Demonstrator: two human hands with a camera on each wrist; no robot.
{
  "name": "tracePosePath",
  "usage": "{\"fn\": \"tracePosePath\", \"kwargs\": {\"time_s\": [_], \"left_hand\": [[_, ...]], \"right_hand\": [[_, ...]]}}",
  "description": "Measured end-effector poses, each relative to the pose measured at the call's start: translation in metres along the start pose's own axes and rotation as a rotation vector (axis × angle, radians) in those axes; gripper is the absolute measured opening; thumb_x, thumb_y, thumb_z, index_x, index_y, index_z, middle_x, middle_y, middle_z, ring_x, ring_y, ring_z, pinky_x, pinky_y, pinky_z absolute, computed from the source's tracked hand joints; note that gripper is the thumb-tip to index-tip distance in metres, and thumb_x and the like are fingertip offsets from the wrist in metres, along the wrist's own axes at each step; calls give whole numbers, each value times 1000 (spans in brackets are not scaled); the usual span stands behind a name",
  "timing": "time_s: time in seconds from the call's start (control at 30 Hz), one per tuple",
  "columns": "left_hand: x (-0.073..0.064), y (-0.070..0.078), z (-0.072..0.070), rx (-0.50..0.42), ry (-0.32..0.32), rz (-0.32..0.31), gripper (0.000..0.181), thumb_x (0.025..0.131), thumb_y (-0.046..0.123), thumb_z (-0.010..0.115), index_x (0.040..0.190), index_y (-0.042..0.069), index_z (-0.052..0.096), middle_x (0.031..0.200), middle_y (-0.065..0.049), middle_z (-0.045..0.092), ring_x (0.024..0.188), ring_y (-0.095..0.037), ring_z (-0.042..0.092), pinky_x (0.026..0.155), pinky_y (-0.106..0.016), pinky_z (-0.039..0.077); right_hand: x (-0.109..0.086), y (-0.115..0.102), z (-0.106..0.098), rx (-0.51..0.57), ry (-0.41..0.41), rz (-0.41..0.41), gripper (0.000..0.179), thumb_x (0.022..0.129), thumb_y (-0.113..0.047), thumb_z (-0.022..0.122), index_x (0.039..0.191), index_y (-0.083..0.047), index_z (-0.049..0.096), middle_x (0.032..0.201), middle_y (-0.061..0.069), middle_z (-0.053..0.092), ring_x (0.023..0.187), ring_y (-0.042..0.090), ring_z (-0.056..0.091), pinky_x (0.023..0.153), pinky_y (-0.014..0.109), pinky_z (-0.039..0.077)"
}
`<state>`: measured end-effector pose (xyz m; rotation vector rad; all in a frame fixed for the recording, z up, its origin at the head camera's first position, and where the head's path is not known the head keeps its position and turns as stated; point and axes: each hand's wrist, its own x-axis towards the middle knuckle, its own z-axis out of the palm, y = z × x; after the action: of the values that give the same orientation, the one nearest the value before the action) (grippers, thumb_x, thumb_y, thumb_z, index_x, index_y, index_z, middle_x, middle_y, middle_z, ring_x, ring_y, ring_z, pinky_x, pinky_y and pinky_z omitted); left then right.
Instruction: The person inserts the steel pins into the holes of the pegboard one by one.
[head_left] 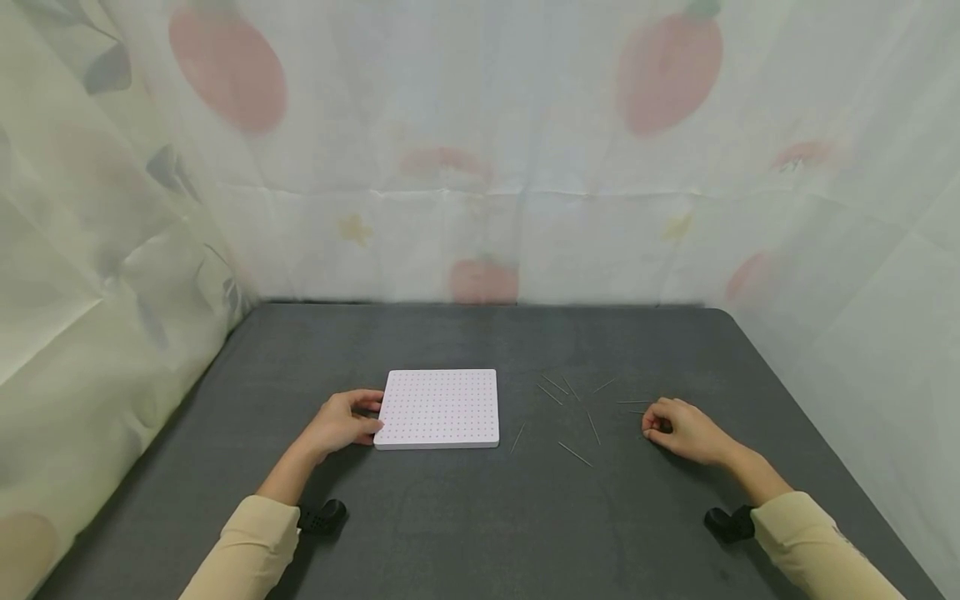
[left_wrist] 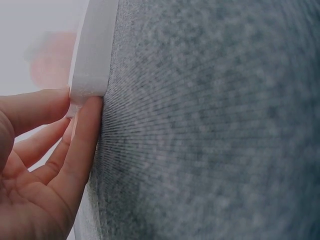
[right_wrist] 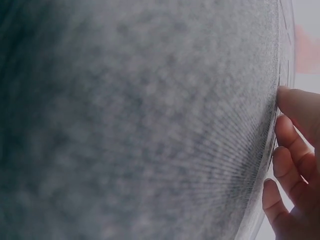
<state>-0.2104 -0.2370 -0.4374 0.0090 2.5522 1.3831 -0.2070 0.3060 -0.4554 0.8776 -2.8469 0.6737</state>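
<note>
A flat white board [head_left: 438, 408] dotted with a grid of small holes lies on the dark table. My left hand [head_left: 349, 423] holds its left edge near the front corner; in the left wrist view, the thumb and a finger meet the board's side wall [left_wrist: 92, 65]. Several thin, needle-like sticks [head_left: 575, 454] are scattered right of the board. Beside the rightmost sticks [head_left: 633, 402], my right hand [head_left: 686, 429] rests low at the tabletop with loosely bent fingers. The right wrist view shows its thumb and fingertips [right_wrist: 283, 125] apart, with nothing visible between them.
The dark grey table [head_left: 465, 525] ends at a patterned white curtain [head_left: 555, 242] behind, with more curtain at both sides. A black wrist camera [head_left: 324, 517] sits on the left wrist and another black camera [head_left: 727, 525] on the right.
</note>
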Motion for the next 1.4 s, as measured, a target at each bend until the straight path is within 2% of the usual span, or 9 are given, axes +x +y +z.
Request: {"fn": "tracePosePath", "kwargs": {"time_s": [0.37,0.63,1.13,1.4], "left_hand": [[-3,2,1,7,8,0,56,86,0,69,138,-7,50,126,-28,58,89,-18,67,70,-34,63],[-2,2,1,0,7,-1,56,85,-1,69,137,-7,51,125,-28,58,86,-17,67,69,-34,63],[-2,3,-1,11,6,-4,56,85,0,70,138,-7,50,125,-28,58,87,-18,67,69,-35,63],[-2,3,0,20,5,10,56,85,0,70,137,-7,50,124,-28,58,87,-18,68,69,-35,63]], "right_hand": [[1,-2,-1,-34,-22,31,14,88,-10,71,84,-21,64,79,-12,53,70,-5,37,66,23,34],[2,-5,0,-37,-44,63,13,90,-9,68,84,-19,63,80,-10,54,71,-3,37,63,21,34],[14,-11,-1,70,-80,137,4,97,-10,59,94,-12,62,84,-4,61,68,-4,43,60,20,41],[24,-19,2,115,-64,156,6,99,-13,57,95,-10,61,79,-4,58,63,-2,40,57,20,36]]}}
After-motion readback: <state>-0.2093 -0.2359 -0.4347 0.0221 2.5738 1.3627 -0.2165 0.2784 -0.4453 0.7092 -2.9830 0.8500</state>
